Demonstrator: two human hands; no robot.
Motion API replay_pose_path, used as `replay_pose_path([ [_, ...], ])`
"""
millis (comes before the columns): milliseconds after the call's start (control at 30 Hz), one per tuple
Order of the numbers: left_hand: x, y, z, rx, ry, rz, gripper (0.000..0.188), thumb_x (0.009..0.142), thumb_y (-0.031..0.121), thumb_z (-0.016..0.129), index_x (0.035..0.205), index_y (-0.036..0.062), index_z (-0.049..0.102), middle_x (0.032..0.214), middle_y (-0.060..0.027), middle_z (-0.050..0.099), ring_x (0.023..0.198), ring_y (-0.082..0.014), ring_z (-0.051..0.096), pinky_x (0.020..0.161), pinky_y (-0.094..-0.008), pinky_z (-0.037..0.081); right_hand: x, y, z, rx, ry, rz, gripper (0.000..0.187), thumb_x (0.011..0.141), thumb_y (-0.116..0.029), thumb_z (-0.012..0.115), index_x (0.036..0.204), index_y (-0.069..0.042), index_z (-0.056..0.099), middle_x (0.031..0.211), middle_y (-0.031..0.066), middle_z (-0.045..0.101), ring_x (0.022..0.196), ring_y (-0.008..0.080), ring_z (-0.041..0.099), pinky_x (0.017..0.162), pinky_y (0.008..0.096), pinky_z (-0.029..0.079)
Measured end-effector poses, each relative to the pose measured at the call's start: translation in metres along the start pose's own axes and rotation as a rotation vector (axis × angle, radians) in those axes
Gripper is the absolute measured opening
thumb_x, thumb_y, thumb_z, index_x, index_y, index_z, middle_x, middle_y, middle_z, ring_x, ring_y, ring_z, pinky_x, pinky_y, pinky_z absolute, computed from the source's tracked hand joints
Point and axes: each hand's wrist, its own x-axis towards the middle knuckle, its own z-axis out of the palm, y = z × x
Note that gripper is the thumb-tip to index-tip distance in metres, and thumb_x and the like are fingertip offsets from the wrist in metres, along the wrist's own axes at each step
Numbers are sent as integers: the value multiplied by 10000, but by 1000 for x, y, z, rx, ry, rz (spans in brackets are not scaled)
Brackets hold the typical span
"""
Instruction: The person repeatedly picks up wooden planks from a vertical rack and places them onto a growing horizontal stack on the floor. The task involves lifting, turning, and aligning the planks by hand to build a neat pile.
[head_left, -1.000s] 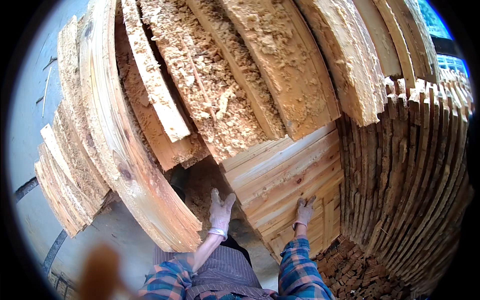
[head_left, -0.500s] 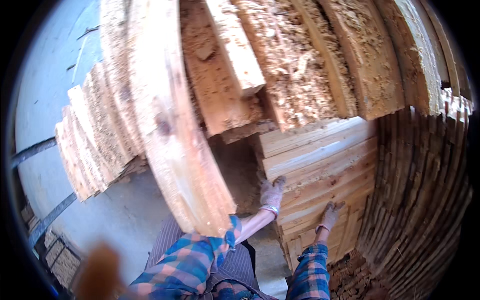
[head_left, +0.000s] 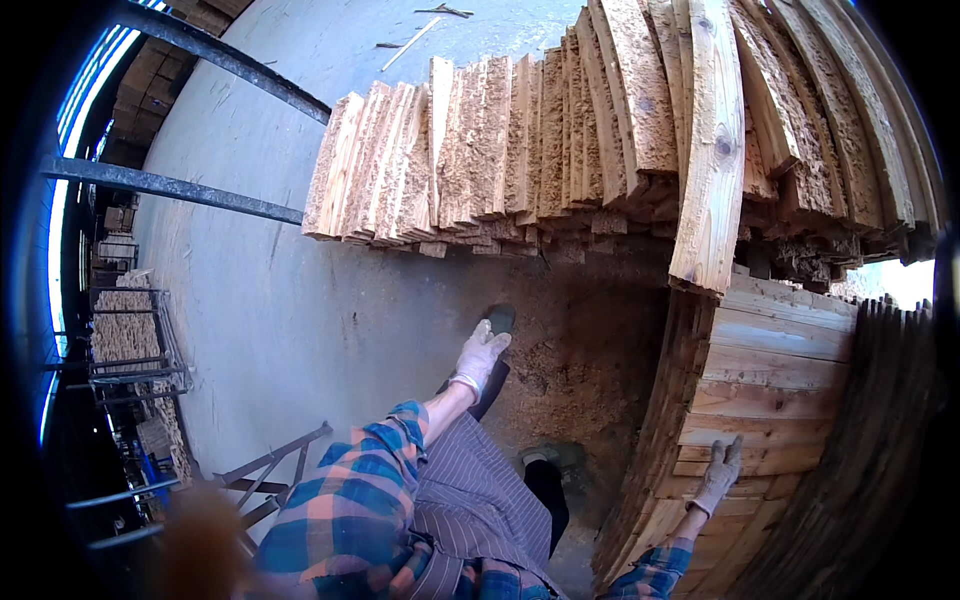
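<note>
My left hand (head_left: pixel 482 352), in a pale work glove, hangs free in the air over the sawdust-covered floor (head_left: pixel 590 340), holding nothing, fingers loosely apart. My right hand (head_left: pixel 718 475), also gloved, rests flat with spread fingers on the top of a low stack of smooth planks (head_left: pixel 780 380) at the right. A long rough-sawn board (head_left: pixel 712 150) juts out over that stack from the big pile of rough slabs (head_left: pixel 480 160) ahead. My plaid sleeves and striped apron fill the bottom of the view.
My dark shoes (head_left: pixel 500 320) stand on the sawdust. A grey concrete floor (head_left: pixel 260 300) spreads to the left, crossed by dark metal bars (head_left: pixel 170 185). Metal racks with stacked wood (head_left: pixel 130 340) stand at the far left. A dark wall of stacked boards (head_left: pixel 890 440) rises at the right.
The view has swung left and down. My left hand has come off the plank stack and now hangs free; my right hand stays on the planks.
</note>
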Motion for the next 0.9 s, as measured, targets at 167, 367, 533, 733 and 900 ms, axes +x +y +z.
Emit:
replay_pose_path([
  [167, 62, 23, -84, -118, 172, -13, 722, 822, 151, 700, 1408, 4, 304, 1380, -154, 418, 1190, -195, 482, 967, -275, 395, -103, -153, 174, 447, -537, 36, 561, 832, -86, 632, 1352, -19, 433, 1165, 158, 598, 1030, 201, 569, 876, 294, 451],
  [367, 177, 66, -98, -230, 158, 182, 753, 819, 100, 699, 1415, -28, 256, 1428, -163, 355, 1193, -174, 472, 994, -249, 390, -93, -396, 346, 187, -574, -355, 652, 810, -232, 657, 1379, -58, 392, 1219, 238, 546, 1090, 318, 561, 927, 370, 446],
  [533, 219, 131, -34, -450, 298, -63, 798, 810, 69, 702, 1437, -12, 215, 1235, -141, 529, 922, -169, 590, 877, -238, 456, -35, -465, 416, -91, -404, -408, 750, 759, -318, 710, 1364, -19, 383, 1159, 257, 577, 1058, 349, 578, 900, 380, 460],
  [733, 241, 102, -42, -26, 342, 41, 811, 740, 241, 777, 1372, -34, 349, 1325, -235, 458, 1159, -280, 507, 973, -310, 386, -56, -497, 441, -346, -417, -415, 805, 733, -382, 716, 1354, 2, 377, 1089, 244, 612, 984, 370, 607, 848, 403, 478],
  [900, 251, 109, -55, 297, 337, 79, 753, 760, 297, 741, 1337, -30, 384, 1266, -303, 472, 1143, -386, 516, 935, -374, 427, -62, -513, 449, -465, -347, -355, 770, 732, -453, 709, 1294, 4, 449, 1031, 238, 636, 968, 368, 618, 812, 420, 494],
])
